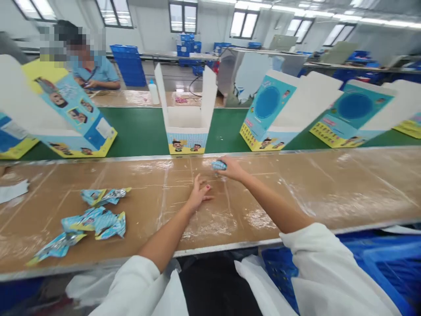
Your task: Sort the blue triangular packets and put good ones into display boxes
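My right hand (232, 168) grips a small blue foil packet (219, 165) just above the brown tabletop (250, 193), short of the green belt. Left of it, my left hand (199, 193) holds nothing, its fingers apart over the table. Straight ahead, an open-topped printed carton (188, 140) stands upright with its white flaps raised. Several blue and yellow foil packets (98, 218) lie in a loose group to the left of my left arm.
More open cartons (268, 109) stand along the green conveyor belt (138, 127) to either side. Across it, a person in a blue shirt (95, 72) sits near a white bottle (153, 92). Blue crates (388, 263) are below the table's front edge at right.
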`<state>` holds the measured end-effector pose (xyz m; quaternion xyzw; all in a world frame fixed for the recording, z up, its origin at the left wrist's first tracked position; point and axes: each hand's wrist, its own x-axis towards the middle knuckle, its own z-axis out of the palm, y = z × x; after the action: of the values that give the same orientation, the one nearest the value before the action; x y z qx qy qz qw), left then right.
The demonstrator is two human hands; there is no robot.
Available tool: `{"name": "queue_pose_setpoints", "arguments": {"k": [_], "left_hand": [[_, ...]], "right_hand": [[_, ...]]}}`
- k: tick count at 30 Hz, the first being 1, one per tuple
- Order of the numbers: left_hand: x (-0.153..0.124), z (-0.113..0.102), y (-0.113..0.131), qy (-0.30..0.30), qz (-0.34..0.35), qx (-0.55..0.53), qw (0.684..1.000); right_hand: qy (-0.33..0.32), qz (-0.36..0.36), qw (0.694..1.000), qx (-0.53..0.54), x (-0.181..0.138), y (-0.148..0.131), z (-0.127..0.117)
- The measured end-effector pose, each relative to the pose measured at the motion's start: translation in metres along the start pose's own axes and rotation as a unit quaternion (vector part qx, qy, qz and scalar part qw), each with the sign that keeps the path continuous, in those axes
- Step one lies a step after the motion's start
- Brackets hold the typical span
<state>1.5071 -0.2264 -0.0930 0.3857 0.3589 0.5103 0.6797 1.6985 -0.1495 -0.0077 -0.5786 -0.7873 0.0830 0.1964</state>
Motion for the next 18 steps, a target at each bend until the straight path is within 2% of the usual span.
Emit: {"name": "queue_pose_setpoints", "arguments": {"k": [3, 4, 6, 9, 13, 16, 18], "left_hand": [[0.001, -0.003, 0.004, -0.025, 0.052, -0.058, 0.997], [0.001, -0.003, 0.004, -0.027, 0.071, -0.061, 0.995], [0.001, -0.003, 0.002, -0.028, 0.099, -0.049, 0.993], [0.0, 0.001, -0.002, -0.045, 0.087, -0.038, 0.994], [-0.002, 0.005, -0.001, -0.068, 0.006, -0.093, 0.993], [-0.004, 0.004, 0.004, -0.054, -0.018, -0.105, 0.993], [-0.005, 0.001, 0.007, -0.041, -0.025, -0.108, 0.993]], "right_hand": [[0.005, -0.215, 0.976, 0.034, -0.027, -0.038, 0.041], [0.02, -0.256, 0.965, 0.044, -0.039, -0.045, 0.053], [0.069, -0.276, 0.956, 0.077, -0.062, -0.052, 0.07], [0.156, -0.25, 0.944, 0.148, -0.088, -0.053, 0.077], [0.2, -0.216, 0.935, 0.196, -0.097, -0.043, 0.069], [0.246, -0.127, 0.917, 0.286, -0.088, -0.026, 0.073], [0.233, -0.035, 0.9, 0.365, -0.079, -0.015, 0.082]]}}
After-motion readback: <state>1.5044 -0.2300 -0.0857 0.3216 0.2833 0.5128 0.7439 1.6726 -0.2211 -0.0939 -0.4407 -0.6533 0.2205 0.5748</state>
